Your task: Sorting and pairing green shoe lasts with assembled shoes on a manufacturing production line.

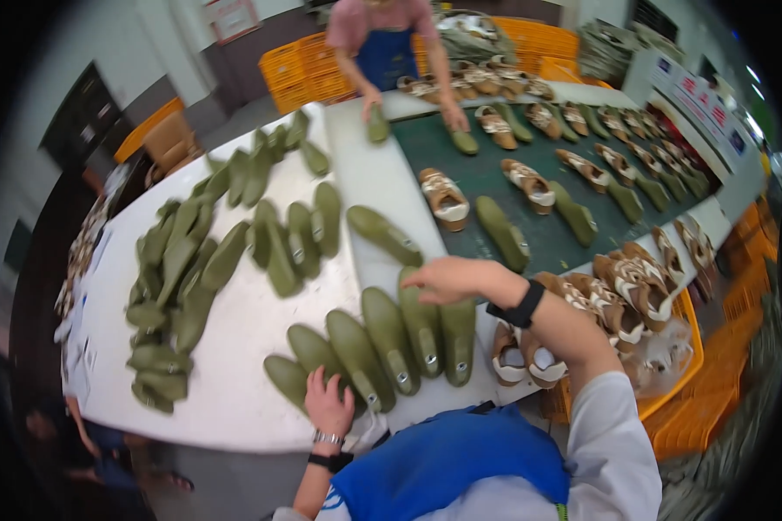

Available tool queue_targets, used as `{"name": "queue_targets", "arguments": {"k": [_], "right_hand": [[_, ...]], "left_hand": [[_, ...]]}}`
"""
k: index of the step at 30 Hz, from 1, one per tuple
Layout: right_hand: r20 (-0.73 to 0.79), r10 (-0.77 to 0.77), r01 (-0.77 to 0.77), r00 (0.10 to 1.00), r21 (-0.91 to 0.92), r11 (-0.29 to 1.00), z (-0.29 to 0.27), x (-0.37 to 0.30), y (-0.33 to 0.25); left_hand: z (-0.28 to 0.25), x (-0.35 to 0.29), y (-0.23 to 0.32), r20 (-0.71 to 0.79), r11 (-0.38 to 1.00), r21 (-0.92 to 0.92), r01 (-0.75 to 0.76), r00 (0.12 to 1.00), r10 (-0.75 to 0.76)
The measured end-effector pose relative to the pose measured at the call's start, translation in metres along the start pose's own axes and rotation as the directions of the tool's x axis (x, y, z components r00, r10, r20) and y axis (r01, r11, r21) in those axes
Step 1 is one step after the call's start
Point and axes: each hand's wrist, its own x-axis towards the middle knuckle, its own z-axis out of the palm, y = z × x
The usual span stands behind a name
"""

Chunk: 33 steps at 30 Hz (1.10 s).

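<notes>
A fan-shaped row of olive-green shoe lasts [386,334] lies near me on the white table, several with a metal-ringed hole at the near end. My left hand [328,404] rests against the lasts at the row's left end, its fingers spread. My right hand [452,280] reaches over the far ends of the lasts at the right end, index finger stretched left; its other fingers are partly hidden. A single last [382,234] lies just beyond that hand. I see neither hand gripped around a last.
More lasts [178,243] are heaped leftward. Brown-and-white shoes [443,198] and lasts stand in rows on a green conveyor belt [460,178]. A co-worker's hands [453,115] touch lasts across the table. An orange crate [682,347] and shoes [613,304] lie to my right.
</notes>
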Motion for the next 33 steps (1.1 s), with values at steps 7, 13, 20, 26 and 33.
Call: {"name": "queue_targets", "arguments": {"k": [7, 13, 20, 26, 33], "right_hand": [[0.011, 0.03, -0.029, 0.999, -0.112, 0.993, 0.11, 0.02, -0.044], [-0.235, 0.503, -0.529, 0.832, -0.062, 0.846, 0.151, -0.014, -0.022], [-0.184, 0.392, -0.383, 0.901, 0.086, 0.92, 0.133, -0.013, 0.005], [-0.627, 0.417, 0.146, 0.658, 0.65, 0.746, -0.003, -0.093, 0.032], [-0.825, 0.45, 0.927, 0.341, 0.374, -0.016, -0.089, -0.211, -0.016]], "left_hand": [[-0.023, -0.017, -0.009, -0.115, 0.994, 0.053, 0.092, 0.99, -0.085], [0.001, -0.04, -0.099, 0.132, 0.61, -0.618, 0.496, 0.83, -0.542], [0.017, -0.019, -0.104, 0.407, 0.239, -0.762, 0.602, 0.732, -0.546], [0.021, 0.006, -0.104, 0.544, 0.104, -0.776, 0.622, 0.743, -0.389], [0.022, 0.012, -0.102, 0.571, 0.049, -0.784, 0.619, 0.751, -0.332]]}}
